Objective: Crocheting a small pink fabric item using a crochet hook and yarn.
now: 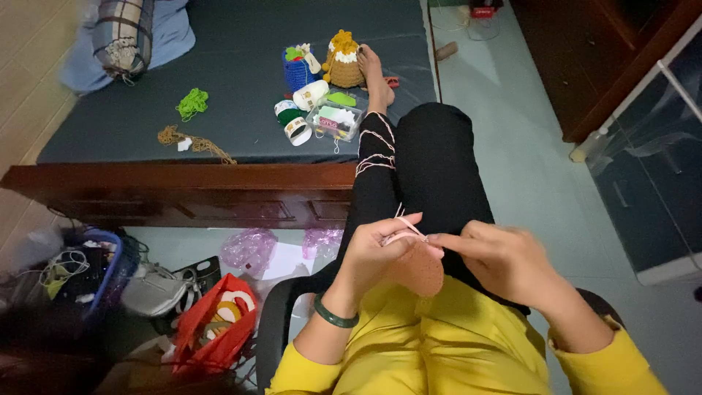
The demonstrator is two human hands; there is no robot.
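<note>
While held over the lap, the crochet piece [418, 267] hangs long axis down; left hand [376, 252] pinches its top edge, right hand [504, 260] closed on a hook, pointing left

A low bed [219, 172] with a dark wooden frame carries a dark blue-grey mattress [241, 80]. A pale blue pillow [157, 40] lies in its far left corner. The floor [534, 161] is of pale greenish tiles. On the right stands a dark wooden cabinet [585, 66], and near it a glass-fronted cabinet [658, 161]. On the left a beige wall [29, 88] shows. The light is soft and even.
</note>
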